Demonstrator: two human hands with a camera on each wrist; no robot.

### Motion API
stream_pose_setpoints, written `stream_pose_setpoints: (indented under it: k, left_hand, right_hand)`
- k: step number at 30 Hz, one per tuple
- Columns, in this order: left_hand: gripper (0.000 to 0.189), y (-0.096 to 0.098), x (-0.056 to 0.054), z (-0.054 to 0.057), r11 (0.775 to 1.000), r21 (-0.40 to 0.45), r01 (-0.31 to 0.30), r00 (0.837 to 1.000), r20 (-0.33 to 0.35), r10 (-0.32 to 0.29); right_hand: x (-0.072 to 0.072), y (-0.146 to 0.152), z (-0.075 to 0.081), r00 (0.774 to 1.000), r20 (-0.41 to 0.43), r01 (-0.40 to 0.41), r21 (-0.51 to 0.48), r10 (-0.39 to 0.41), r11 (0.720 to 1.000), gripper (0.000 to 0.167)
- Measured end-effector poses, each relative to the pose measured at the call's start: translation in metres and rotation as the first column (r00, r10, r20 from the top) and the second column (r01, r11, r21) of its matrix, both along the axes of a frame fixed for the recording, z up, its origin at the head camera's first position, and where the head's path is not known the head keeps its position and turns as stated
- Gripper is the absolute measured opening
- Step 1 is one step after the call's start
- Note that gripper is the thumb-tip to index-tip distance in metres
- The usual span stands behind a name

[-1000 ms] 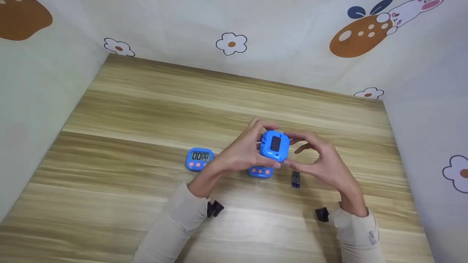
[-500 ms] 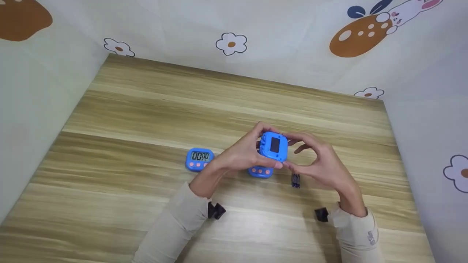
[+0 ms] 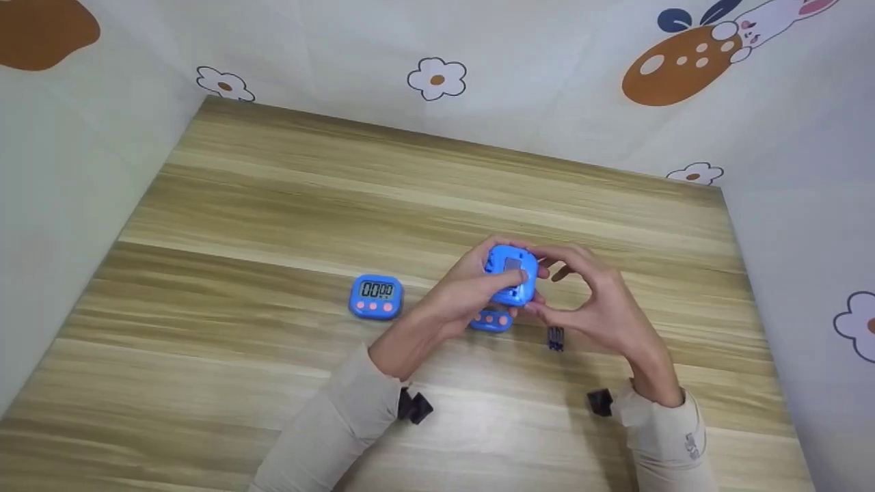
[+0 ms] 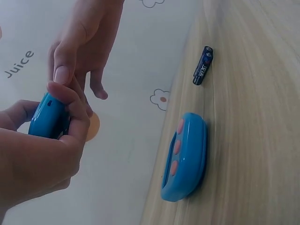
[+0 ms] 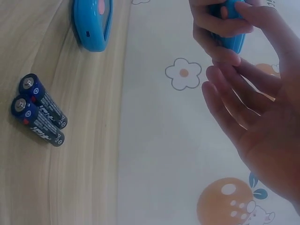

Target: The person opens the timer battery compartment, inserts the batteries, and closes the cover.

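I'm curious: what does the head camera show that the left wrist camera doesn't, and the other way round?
Only the head view: the leftmost timer, its display reading zeros, and the beige sleeves. Only the left wrist view: the word "Juice" on the wall. Both: the left hand and right hand on the held timer, another timer on the table, and the batteries.

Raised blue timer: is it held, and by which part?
The left hand grips the raised timer, thumb on its back, fingers across its button side. The right hand has fingertips at one edge; whether they grip is unclear.
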State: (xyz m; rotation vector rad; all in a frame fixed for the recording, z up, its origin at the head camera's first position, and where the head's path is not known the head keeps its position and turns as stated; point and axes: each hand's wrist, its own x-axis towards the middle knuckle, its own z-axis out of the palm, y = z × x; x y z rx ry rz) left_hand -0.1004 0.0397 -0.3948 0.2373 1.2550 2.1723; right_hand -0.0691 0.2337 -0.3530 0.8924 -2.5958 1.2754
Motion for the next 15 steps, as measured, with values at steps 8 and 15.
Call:
stream_pose_setpoints:
  k: [8,15]
  left_hand:
    - [0.035,0.0048,0.0012,-0.0035,0.997,0.08,-0.007,1.0,-0.003,0.007]
    - [0.033,0.0049,0.0026,-0.0005,0.997,0.067,-0.028,1.0,0.01,0.028]
  right_hand:
    - [0.0001,0.002,0.0014,1.0,-0.023,-0.017,-0.012,0.017,1.0,0.06]
    - [-0.0001,0.002,0.0024,0.999,-0.029,-0.033,-0.015,0.032,0.999,0.059]
